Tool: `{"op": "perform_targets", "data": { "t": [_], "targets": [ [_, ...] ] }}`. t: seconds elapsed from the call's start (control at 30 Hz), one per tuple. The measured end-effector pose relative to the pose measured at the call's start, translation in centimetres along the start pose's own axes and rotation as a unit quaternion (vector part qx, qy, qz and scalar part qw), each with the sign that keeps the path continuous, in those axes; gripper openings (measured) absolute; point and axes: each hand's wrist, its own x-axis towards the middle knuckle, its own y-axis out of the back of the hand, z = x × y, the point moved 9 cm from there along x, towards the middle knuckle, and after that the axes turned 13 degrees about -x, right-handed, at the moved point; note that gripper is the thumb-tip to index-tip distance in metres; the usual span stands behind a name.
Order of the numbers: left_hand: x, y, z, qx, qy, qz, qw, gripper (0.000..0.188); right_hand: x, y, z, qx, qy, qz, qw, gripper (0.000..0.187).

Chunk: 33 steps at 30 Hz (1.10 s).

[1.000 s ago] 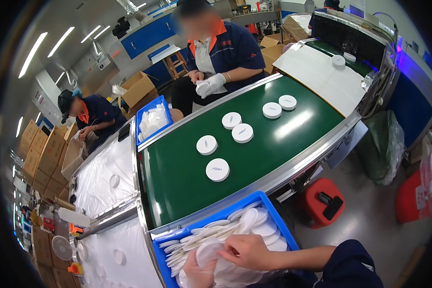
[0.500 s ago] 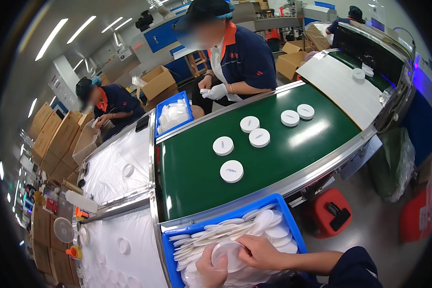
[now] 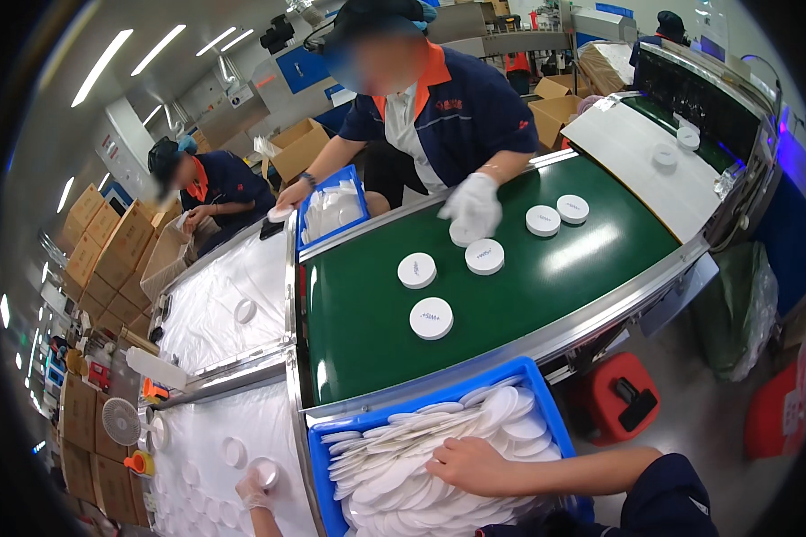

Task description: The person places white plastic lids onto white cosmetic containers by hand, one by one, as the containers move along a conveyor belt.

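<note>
My left hand [image 3: 254,488], in a thin translucent glove, has moved out over the plastic-covered table. Its fingers grip a shallow white round lid [image 3: 266,473] at the rim, just above or on the sheet. My right hand [image 3: 468,466] is bare and rests over a blue bin [image 3: 547,407] heaped with thin white discs [image 3: 394,474]. Its fingers are curled down against the pile, and whatever is between the fingertips is hidden. Several white lids [image 3: 432,319] with printed tops sit on the green conveyor belt [image 3: 358,358] beyond the bin.
Across the belt, a co-worker's gloved hand [image 3: 475,208] is on a lid, beside a second blue bin [image 3: 364,213]. More white rings and lids [image 3: 234,452] lie on the left table. A small fan [image 3: 121,421] and a red stool [image 3: 620,394] stand near the sides.
My left hand has left the bin and carried the lid to the left table. My right hand has let go of it and stays above the discs. The co-worker has reached onto the belt.
</note>
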Motion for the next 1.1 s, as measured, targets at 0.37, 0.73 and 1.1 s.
{"op": "perform_targets", "data": {
  "t": [0.37, 0.73, 1.1],
  "targets": [
    [-13.9, -18.5, 20.8, 0.466, -0.512, -0.033, 0.721, 0.027, 3.9, -2.0, 0.7, -0.003, -0.025, -0.109, 0.994, 0.008],
    [-29.0, -49.9, 14.5, 0.356, -0.464, -0.441, 0.68, 0.075, 3.6, -2.3, -1.7, -0.08, 0.031, -0.061, 0.994, 0.009],
    [-27.7, -36.5, 15.0, -0.35, 0.244, -0.555, 0.714, 0.065, 3.4, -1.4, -3.8, -0.139, 0.241, 0.015, 0.96, 0.007]
  ]
}}
